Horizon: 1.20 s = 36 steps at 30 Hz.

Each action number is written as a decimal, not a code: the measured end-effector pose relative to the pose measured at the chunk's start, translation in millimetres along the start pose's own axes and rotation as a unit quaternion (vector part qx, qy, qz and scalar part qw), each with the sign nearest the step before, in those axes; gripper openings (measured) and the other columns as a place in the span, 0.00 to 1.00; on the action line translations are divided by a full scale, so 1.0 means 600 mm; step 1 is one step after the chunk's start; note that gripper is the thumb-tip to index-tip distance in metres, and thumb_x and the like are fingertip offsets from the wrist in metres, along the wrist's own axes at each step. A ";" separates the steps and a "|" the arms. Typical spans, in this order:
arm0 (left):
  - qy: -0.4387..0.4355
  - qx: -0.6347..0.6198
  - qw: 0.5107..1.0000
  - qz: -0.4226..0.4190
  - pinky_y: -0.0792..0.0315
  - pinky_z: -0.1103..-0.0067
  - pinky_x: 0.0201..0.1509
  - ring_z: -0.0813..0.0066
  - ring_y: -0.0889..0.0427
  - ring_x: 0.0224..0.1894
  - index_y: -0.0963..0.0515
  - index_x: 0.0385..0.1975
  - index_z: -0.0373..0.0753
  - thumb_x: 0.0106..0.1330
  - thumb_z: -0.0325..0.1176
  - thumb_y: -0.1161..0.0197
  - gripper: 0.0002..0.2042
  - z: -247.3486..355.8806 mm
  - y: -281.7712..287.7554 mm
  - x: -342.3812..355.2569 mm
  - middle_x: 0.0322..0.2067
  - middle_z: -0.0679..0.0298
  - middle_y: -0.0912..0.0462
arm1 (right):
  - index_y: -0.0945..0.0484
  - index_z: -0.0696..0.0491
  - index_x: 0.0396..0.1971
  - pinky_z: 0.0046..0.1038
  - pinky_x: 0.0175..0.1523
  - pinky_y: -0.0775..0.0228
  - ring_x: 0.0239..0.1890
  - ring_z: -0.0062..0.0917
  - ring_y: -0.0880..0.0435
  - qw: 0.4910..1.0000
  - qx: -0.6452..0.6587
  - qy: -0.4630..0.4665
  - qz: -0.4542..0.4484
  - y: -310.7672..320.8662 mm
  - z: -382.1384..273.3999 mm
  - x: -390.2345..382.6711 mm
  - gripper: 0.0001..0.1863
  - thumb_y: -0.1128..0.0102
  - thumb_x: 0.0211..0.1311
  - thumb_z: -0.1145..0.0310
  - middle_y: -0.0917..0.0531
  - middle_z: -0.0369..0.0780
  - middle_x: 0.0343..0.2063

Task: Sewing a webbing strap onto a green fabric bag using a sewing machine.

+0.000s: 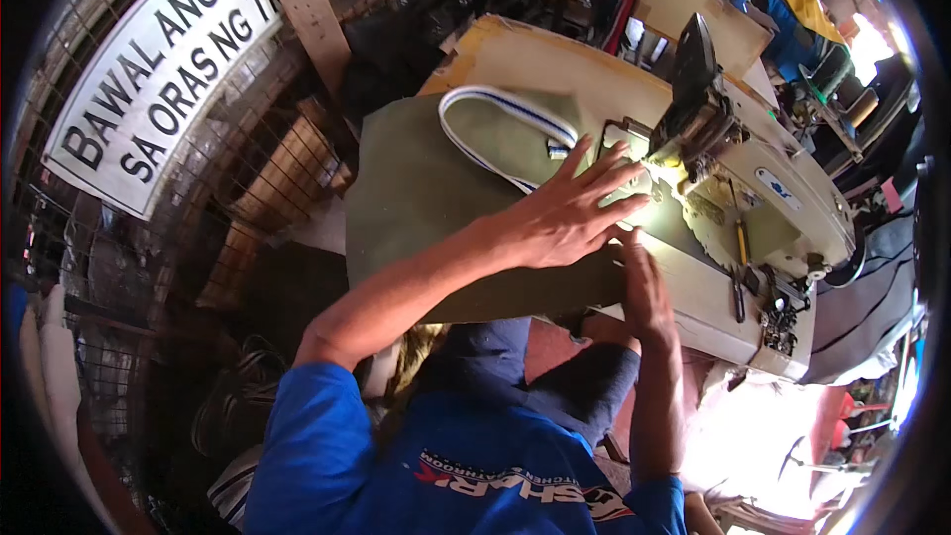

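A large piece of olive-green fabric (396, 178) lies across the sewing table up to the sewing machine (783, 188). Looped on top of it is a white strap with dark blue stripes (510, 107). My left hand (570, 208) rests on the fabric, fingers spread toward the lit needle area, which they partly hide. Close beside it, my right hand (646, 282) touches the fabric's near right edge with its fingers stretched out. Its fingertips are partly covered by the left hand.
A yellow-handled screwdriver (742, 241) lies by the machine's arm. Brown board (515, 54) covers the far tabletop. Wire mesh (267, 149) with a white lettered sign (158, 79) stands at left. Grey cloth (872, 307) hangs at right.
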State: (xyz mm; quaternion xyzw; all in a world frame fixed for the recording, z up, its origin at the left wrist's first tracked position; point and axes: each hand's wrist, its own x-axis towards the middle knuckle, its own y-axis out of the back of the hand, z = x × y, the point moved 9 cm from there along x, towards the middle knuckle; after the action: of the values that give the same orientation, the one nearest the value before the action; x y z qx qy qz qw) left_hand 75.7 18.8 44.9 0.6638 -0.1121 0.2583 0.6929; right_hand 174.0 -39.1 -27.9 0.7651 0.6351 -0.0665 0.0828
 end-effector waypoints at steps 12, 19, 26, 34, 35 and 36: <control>0.588 -0.397 0.601 0.369 0.36 0.68 0.63 0.70 0.31 0.63 0.31 0.62 0.42 0.73 0.43 0.45 0.21 -0.233 -0.036 -0.636 0.61 0.62 0.29 | 0.39 0.52 0.70 0.25 0.49 0.27 0.44 0.22 0.19 0.999 0.017 0.043 -0.020 -0.003 0.059 0.047 0.33 0.40 0.65 0.76 0.16 0.43 0.44; 0.552 -0.470 0.595 0.348 0.26 0.77 0.47 0.76 0.21 0.44 0.28 0.57 0.33 0.69 0.35 0.37 0.20 -0.192 -0.011 -0.591 0.48 0.61 0.19 | 0.37 0.53 0.70 0.30 0.67 0.40 0.60 0.28 0.25 0.995 -0.059 0.038 -0.071 -0.027 0.046 0.077 0.33 0.41 0.63 0.76 0.22 0.44 0.57; 0.606 -0.045 0.773 0.182 0.25 0.70 0.52 0.67 0.18 0.46 0.27 0.55 0.34 0.66 0.31 0.36 0.19 -0.249 0.214 -0.679 0.47 0.55 0.17 | 0.38 0.58 0.70 0.31 0.72 0.46 0.66 0.31 0.32 0.977 -0.096 0.113 -0.152 -0.236 -0.012 0.087 0.34 0.44 0.61 0.79 0.30 0.46 0.64; 0.649 0.261 0.714 -0.014 0.31 0.70 0.61 0.60 0.20 0.52 0.19 0.48 0.35 0.66 0.30 0.42 0.13 -0.063 0.611 -1.039 0.45 0.56 0.17 | 0.42 0.58 0.70 0.32 0.73 0.48 0.71 0.34 0.38 0.894 -0.050 0.256 -0.365 -0.701 0.000 -0.040 0.36 0.42 0.61 0.80 0.35 0.49 0.69; 0.673 0.262 0.692 0.012 0.32 0.71 0.62 0.60 0.20 0.54 0.19 0.48 0.35 0.67 0.30 0.42 0.12 0.000 0.650 -1.083 0.47 0.56 0.17 | 0.45 0.57 0.72 0.30 0.76 0.55 0.74 0.32 0.43 0.874 -0.068 0.259 -0.406 -0.757 0.009 -0.068 0.39 0.41 0.61 0.79 0.38 0.48 0.71; 0.676 0.320 0.664 0.016 0.32 0.70 0.61 0.57 0.20 0.51 0.19 0.47 0.33 0.68 0.28 0.42 0.12 0.061 0.684 -1.116 0.46 0.53 0.17 | 0.46 0.56 0.73 0.30 0.76 0.55 0.74 0.33 0.44 0.853 -0.044 0.297 -0.427 -0.805 0.005 -0.100 0.39 0.41 0.61 0.79 0.39 0.49 0.71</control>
State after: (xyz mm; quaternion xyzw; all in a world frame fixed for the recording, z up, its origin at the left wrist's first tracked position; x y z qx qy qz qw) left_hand -689.1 -162.8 68.3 0.4858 0.4659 0.6672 0.3191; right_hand -311.7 -10.9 -38.5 0.3978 0.8959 0.1625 -0.1128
